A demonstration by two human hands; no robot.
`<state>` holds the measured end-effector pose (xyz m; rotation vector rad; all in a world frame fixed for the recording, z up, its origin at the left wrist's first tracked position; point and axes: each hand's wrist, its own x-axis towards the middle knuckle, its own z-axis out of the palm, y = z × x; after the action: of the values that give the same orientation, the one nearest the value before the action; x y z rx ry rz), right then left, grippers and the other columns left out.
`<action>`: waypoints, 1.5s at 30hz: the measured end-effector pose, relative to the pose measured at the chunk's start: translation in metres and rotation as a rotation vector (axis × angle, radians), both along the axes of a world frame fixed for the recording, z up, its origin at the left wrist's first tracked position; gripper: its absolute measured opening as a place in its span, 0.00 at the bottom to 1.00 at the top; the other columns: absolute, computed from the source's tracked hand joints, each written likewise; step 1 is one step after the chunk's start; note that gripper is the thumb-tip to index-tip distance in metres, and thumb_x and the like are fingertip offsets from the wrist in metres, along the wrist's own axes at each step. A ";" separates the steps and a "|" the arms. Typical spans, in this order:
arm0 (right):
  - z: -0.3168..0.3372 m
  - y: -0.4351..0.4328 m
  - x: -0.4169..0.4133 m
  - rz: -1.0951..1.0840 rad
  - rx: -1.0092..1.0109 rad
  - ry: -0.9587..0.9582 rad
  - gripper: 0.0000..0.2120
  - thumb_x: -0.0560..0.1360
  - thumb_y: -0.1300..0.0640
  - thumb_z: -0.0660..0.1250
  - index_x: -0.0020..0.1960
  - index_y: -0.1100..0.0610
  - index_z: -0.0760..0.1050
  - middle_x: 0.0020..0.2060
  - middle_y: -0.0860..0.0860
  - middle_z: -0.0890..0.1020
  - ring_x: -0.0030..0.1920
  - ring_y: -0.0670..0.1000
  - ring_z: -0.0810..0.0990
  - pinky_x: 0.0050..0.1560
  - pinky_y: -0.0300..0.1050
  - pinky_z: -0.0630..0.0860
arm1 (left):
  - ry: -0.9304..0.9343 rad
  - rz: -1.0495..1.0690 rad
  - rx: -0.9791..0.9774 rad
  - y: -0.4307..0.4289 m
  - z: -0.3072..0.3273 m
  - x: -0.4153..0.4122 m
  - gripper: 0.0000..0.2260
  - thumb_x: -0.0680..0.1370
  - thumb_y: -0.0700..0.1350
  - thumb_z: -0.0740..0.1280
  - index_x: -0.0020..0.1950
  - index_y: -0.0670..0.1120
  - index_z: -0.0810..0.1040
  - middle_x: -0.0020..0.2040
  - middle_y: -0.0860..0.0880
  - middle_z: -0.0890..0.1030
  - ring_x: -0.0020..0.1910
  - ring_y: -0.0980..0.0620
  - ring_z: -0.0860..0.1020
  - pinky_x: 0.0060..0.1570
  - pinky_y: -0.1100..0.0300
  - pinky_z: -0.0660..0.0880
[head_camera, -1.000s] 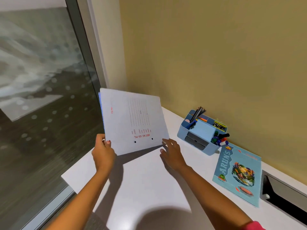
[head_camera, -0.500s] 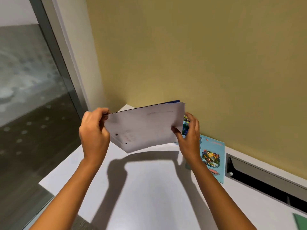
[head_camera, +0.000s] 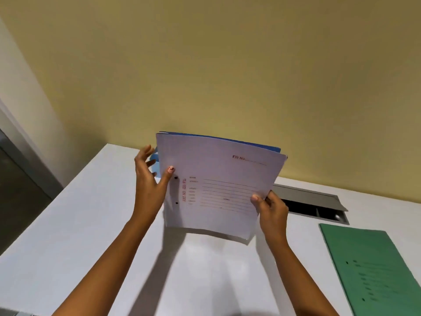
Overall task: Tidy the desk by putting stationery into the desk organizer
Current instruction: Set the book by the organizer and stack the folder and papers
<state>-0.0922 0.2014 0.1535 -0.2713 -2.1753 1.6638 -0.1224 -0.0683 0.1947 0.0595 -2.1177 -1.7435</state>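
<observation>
I hold a white file folder [head_camera: 218, 192] upright above the white desk [head_camera: 91, 224], its printed front facing me. A blue folder [head_camera: 250, 143] peeks out behind its top edge. My left hand [head_camera: 148, 185] pinches the folder's left edge, thumb on the front near the two punch holes and fingers spread behind. On the lower right edge my right hand [head_camera: 272, 208] grips it, thumb in front and fingers curled behind. A light blue sliver [head_camera: 156, 165] shows behind the left edge. The desk organizer is hidden.
A green folder [head_camera: 376, 272] lies flat on the desk at the right. An open grey cable slot [head_camera: 316, 205] is set into the desk by the yellow wall. The desk's left edge borders a glass partition [head_camera: 20, 192].
The folder has turned from a tilted, edge-on pose to upright with its front toward me. Both hands shifted their grip. The view swung right, so the organizer and the book are out of sight.
</observation>
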 end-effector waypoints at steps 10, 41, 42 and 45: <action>-0.025 0.078 0.050 -0.222 -0.047 -0.246 0.04 0.74 0.57 0.69 0.49 0.51 0.77 0.42 0.43 0.81 0.45 0.49 0.80 0.40 0.40 0.76 | -0.471 -0.301 -0.057 0.088 -0.105 0.054 0.12 0.77 0.49 0.67 0.59 0.50 0.71 0.51 0.56 0.78 0.47 0.57 0.78 0.51 0.53 0.77; -0.148 0.251 0.192 -0.146 1.219 -1.030 0.31 0.77 0.67 0.63 0.76 0.63 0.53 0.68 0.66 0.68 0.54 0.66 0.80 0.51 0.59 0.79 | -0.957 -0.309 -0.149 0.157 -0.194 0.093 0.11 0.77 0.44 0.68 0.58 0.44 0.77 0.56 0.43 0.81 0.54 0.41 0.79 0.60 0.45 0.74; -0.145 0.250 0.190 -0.140 1.228 -1.006 0.31 0.73 0.70 0.67 0.72 0.66 0.59 0.61 0.67 0.75 0.44 0.65 0.83 0.42 0.59 0.82 | -0.955 -0.306 -0.146 0.157 -0.194 0.093 0.11 0.77 0.45 0.69 0.58 0.45 0.77 0.55 0.44 0.82 0.53 0.41 0.79 0.59 0.45 0.74; -0.129 0.252 0.187 -0.205 1.220 -0.851 0.23 0.60 0.73 0.78 0.51 0.68 0.72 0.28 0.59 0.78 0.16 0.54 0.72 0.15 0.44 0.71 | -0.944 -0.309 -0.140 0.156 -0.194 0.096 0.11 0.77 0.47 0.69 0.57 0.44 0.78 0.54 0.44 0.82 0.52 0.41 0.79 0.59 0.44 0.75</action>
<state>0.0946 0.4533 0.0244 -0.8605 -3.1200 -0.1670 -0.0260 0.0873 0.0009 0.6650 -3.0300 -1.9553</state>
